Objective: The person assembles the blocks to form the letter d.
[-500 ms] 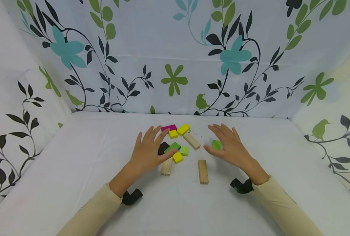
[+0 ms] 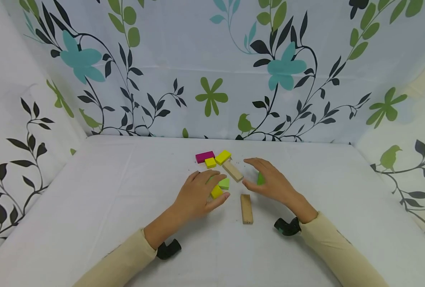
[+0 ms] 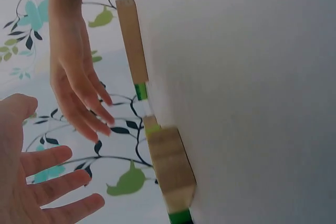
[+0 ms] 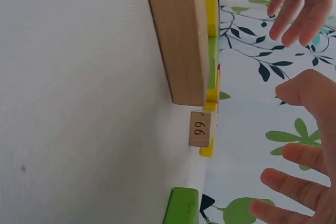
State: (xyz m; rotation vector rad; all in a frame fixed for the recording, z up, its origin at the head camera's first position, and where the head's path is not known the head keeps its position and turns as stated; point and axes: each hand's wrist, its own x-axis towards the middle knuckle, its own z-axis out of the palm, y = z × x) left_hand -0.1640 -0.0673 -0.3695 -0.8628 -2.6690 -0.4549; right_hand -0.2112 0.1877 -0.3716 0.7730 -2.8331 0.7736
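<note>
Over the near-left blocks hovers my left hand (image 2: 198,195), fingers relaxed and holding nothing. Beside it show a yellow block (image 2: 216,192) and a light green block (image 2: 224,183); other blocks beneath it are hidden. My right hand (image 2: 273,181) is raised with loosely bent fingers and nothing in them, partly covering a green block (image 2: 260,178). A plain wooden block (image 2: 246,209) lies between the hands, nearer the wearer. In the right wrist view, another wooden block (image 4: 199,129) bears a printed number on its end.
Farther back sit a magenta block (image 2: 205,156), a yellow block (image 2: 223,157), a small yellow block (image 2: 210,162) and a slanted wooden block (image 2: 233,171). All lie on a white cloth (image 2: 126,231). A leaf-patterned curtain (image 2: 183,48) hangs behind.
My left hand has moved right and nearer the wearer, now covering the black block and a wooden block. My right hand has shifted slightly left. The blocks in sight have not moved.
</note>
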